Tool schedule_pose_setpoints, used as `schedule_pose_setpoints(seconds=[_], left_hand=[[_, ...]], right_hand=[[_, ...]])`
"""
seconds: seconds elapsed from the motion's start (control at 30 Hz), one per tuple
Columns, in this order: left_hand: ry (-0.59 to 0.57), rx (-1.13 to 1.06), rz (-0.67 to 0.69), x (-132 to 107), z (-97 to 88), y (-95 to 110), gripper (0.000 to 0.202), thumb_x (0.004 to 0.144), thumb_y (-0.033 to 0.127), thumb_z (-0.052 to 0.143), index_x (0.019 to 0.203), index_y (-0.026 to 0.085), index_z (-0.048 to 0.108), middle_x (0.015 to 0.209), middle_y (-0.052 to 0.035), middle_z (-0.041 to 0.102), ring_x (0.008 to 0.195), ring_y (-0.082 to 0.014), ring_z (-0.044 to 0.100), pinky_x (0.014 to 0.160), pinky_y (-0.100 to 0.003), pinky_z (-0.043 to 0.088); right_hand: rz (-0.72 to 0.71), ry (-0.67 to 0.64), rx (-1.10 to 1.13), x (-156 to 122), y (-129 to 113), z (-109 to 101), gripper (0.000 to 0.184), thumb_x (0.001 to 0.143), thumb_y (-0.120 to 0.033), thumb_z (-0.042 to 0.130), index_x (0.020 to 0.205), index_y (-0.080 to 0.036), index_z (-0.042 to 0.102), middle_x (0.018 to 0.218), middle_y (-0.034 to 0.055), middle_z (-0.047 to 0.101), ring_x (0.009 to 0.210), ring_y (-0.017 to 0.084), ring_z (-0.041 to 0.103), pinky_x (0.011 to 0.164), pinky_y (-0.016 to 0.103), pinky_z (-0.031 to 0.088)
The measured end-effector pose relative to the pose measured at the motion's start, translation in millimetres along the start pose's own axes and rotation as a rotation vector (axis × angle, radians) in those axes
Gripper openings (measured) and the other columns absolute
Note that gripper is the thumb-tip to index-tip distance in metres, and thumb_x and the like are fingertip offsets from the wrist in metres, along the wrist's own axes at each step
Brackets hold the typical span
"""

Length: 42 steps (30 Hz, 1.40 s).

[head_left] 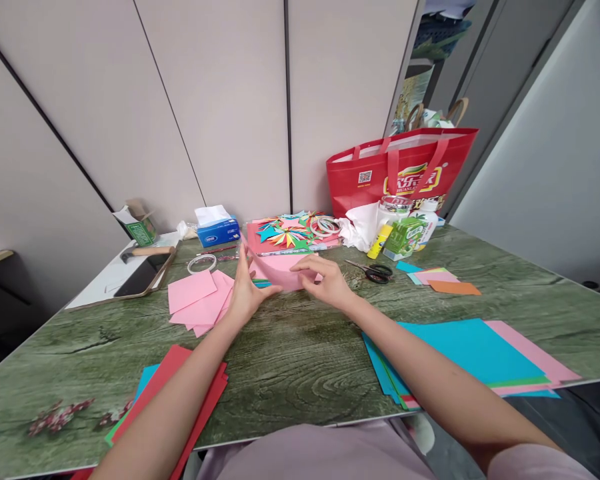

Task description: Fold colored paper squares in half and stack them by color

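Note:
Between my two hands a sheet of pink paper (279, 275) is held up, bent in a curve above the table. My left hand (247, 287) grips its left side, with the thumb stretched along the lower edge. The fingers of my right hand (325, 280) pinch the right end of the sheet. More pink paper and a few coloured edges show behind and under it. Just left of my left hand lies a loose pile of pink paper pieces (194, 293). Black-handled scissors (377, 272) rest to the right of my right hand.
Coloured paper stacks lie at front right (473, 350) and under my left forearm (180, 373). Along the back are a tissue box (217, 230), folded paper stars (290, 230), a glue stick (380, 241), a green drink carton (404, 238) and a red bag (350, 180). A phone (144, 275) and hammer (147, 251) sit left.

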<state>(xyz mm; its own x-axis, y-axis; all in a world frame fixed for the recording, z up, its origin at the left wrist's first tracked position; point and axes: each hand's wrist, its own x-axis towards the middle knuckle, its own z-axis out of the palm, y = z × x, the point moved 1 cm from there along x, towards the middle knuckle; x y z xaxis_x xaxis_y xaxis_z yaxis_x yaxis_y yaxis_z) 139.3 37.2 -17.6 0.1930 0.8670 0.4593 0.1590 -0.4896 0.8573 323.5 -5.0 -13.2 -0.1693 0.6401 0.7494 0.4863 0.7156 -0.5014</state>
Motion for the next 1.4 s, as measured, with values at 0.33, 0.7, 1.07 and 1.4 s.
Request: schedule_pose_setpoints(seconds=[0.33, 0.7, 1.07, 1.4], left_hand=[[-0.309, -0.177, -0.037, -8.6, 11.3, 12.0, 0.118, 0.043, 0.015, 0.079, 0.137, 0.028, 0.01, 0.135, -0.0126, 0.036, 0.126, -0.0234, 0.031, 0.102, -0.038, 0.024], [-0.215, -0.08, -0.06, -8.4, 8.9, 17.1, 0.069, 0.059, 0.023, 0.071, 0.122, 0.018, 0.043, 0.119, -0.0103, 0.053, 0.111, -0.0245, 0.048, 0.092, -0.035, 0.039], [-0.107, -0.328, -0.296, -5.9, 5.5, 5.3, 0.05, 0.057, 0.032, 0.073, 0.101, 0.012, 0.059, 0.103, -0.0111, 0.064, 0.087, -0.0215, 0.06, 0.075, -0.033, 0.048], [-0.071, -0.509, -0.3, -3.9, 4.4, 11.0, 0.051, 0.055, 0.03, 0.075, 0.101, 0.013, 0.06, 0.098, -0.0103, 0.066, 0.083, -0.0204, 0.062, 0.075, -0.032, 0.047]], right_hand=[[0.082, -0.124, 0.212, 2.5, -14.7, 1.6, 0.031, 0.064, -0.007, 0.045, 0.083, -0.02, 0.066, 0.083, 0.0016, 0.065, 0.078, 0.014, 0.058, 0.07, 0.027, 0.046], [0.144, -0.034, 0.308, 1.0, -9.2, 7.3, 0.029, 0.072, -0.017, 0.052, 0.099, -0.022, 0.061, 0.102, 0.0045, 0.061, 0.097, 0.017, 0.055, 0.082, 0.031, 0.044], [0.492, 0.144, 0.457, -4.0, 7.5, 18.0, 0.033, 0.06, -0.037, 0.069, 0.084, -0.016, 0.06, 0.077, 0.0051, 0.065, 0.067, 0.016, 0.06, 0.065, 0.031, 0.049], [0.672, 0.139, 0.542, -1.5, 4.8, 17.1, 0.03, 0.051, -0.039, 0.073, 0.063, -0.014, 0.059, 0.055, -0.002, 0.057, 0.048, 0.009, 0.049, 0.048, 0.022, 0.044]])
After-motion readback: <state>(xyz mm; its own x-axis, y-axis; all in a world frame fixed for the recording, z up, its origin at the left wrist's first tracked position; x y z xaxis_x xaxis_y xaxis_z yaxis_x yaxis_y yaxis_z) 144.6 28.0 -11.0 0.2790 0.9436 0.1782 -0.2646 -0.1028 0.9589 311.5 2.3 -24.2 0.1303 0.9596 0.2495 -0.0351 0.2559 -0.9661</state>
